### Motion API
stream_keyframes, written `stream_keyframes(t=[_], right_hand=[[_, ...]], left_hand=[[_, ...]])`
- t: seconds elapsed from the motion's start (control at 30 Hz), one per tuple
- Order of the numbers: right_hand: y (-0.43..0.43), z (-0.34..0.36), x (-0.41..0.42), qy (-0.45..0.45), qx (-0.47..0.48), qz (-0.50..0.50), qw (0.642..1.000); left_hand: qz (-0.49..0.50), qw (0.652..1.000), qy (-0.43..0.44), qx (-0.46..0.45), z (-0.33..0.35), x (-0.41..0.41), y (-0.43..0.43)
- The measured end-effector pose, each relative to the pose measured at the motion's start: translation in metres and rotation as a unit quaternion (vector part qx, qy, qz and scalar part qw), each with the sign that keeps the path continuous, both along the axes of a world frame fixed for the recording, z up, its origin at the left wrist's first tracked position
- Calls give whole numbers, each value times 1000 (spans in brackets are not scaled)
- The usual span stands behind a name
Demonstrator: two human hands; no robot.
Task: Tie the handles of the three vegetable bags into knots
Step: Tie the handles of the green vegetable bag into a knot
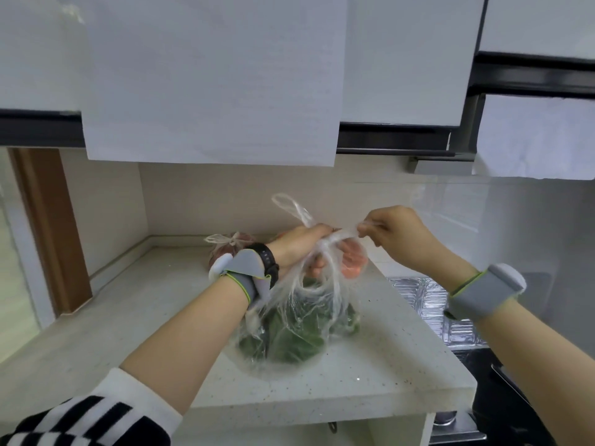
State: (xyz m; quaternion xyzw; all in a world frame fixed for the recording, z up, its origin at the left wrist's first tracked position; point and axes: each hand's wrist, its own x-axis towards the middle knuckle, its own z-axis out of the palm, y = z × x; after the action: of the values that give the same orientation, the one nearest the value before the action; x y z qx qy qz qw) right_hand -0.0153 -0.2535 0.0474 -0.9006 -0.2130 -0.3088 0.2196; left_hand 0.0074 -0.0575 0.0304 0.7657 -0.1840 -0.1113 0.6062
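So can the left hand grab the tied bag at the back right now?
Probably not yet: the left hand is gripping a handle of the greens bag. The tied bag sits just behind its wrist, nothing between.

Clear bag [289, 333], green leaves inside
Speckled white counter [370, 381]; black-white striped sleeve [90, 416]; grey wristbands, black watch [269, 257].

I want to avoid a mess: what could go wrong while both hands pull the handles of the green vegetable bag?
The handles, stretched between the left hand and right hand, might tear. The bag sits near the front edge of the counter, so a hard pull could tip it off.
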Motion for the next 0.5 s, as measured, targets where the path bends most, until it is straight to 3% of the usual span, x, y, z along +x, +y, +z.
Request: stream_keyframes(t=[0.13, 0.2, 0.33, 0.43, 0.5], right_hand=[[19, -4, -15, 47, 130, 22, 990], [34, -11, -27, 104, 145, 60, 982], [61, -35, -31, 176, 91, 138, 970], [66, -39, -23, 182, -24, 169, 969], [61, -34, -14, 155, -23, 153, 976]], left_hand=[[-6, 995, 73, -64, 6, 2, 16], [8, 995, 68, -78, 6, 7, 24], [54, 998, -20, -36, -4, 11, 39], [20, 997, -77, 3, -8, 6, 49], [31, 990, -132, 41, -9, 3, 59]])
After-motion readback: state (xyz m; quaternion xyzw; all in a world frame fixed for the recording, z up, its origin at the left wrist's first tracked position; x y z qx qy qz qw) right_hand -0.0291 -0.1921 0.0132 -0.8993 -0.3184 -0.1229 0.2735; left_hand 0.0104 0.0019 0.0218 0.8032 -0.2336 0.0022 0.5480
